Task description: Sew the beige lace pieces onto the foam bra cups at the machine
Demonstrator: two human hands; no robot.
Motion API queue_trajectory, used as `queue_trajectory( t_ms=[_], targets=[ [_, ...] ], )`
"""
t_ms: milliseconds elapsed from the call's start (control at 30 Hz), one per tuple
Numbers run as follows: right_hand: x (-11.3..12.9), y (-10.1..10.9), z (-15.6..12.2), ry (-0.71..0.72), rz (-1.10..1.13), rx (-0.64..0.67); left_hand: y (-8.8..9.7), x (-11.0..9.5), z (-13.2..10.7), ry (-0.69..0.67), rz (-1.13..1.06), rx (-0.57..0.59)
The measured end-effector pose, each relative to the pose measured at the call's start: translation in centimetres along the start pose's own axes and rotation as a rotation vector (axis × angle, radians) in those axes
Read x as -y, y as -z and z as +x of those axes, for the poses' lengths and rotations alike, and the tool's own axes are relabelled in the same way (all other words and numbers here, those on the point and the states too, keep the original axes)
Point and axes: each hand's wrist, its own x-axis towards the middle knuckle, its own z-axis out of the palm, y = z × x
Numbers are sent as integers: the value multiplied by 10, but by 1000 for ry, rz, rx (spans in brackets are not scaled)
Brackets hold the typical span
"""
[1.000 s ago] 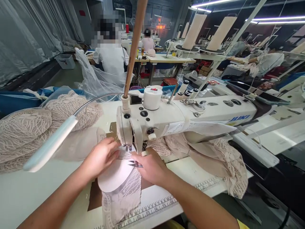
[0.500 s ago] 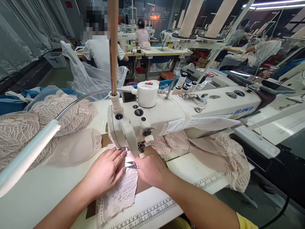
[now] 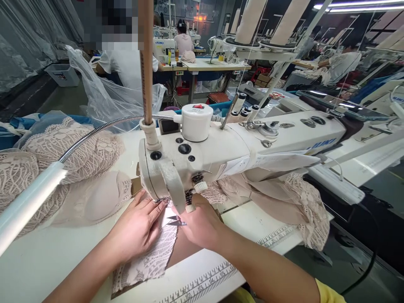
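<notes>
At the head of the white sewing machine [image 3: 195,158], my left hand [image 3: 137,225] lies flat on a pale pink lace piece [image 3: 147,263], fingers stretched toward the presser foot. The lace runs from under the machine head down toward the table's front edge. My right hand [image 3: 200,221] is closed around a pair of thread snips [image 3: 176,221], whose parted blades point left above the lace. Part of its fingers is hidden behind the machine's front lever and knobs. The needle is hard to make out.
Lace-covered bra cups [image 3: 78,147] are heaped on the left, under a lamp tube [image 3: 31,198] on a bendable arm. More lace garments [image 3: 303,210] hang over the right side. A printed ruler [image 3: 205,282] runs along the front edge. A person in white [image 3: 118,65] sits beyond.
The lower end of the lace has shifted left and lies turned at a different angle. Both hands stay close to the machine head. The view has shifted slightly.
</notes>
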Motion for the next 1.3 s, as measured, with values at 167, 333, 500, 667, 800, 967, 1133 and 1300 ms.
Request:
queue_trajectory(
  t_ms=[167, 333, 500, 667, 800, 967, 1133, 1300],
  targets=[
    [0, 0, 0, 23, -34, -26, -2, 9, 0, -4, -4, 27],
    [-1, -1, -1, 56, -48, 12, -4, 11, 0, -55, -24, -48],
    [-2, -4, -1, 62, -68, 9, -8, 9, 0, -118, -101, -125],
    [0, -3, 1, 35, -98, 4, -9, 12, 1, -69, -103, -118],
    [2, -2, 4, 8, -82, 43, -8, 15, 3, -33, -99, -122],
    [0, -6, 4, 8, -40, 26, -13, 18, 2, -11, -102, -155],
    [1, -5, 1, -20, 0, -19, -19, 21, -4, 48, -74, -138],
    [2, 0, -1, -63, 183, -56, -15, 12, -8, 184, -46, -132]
  ],
)
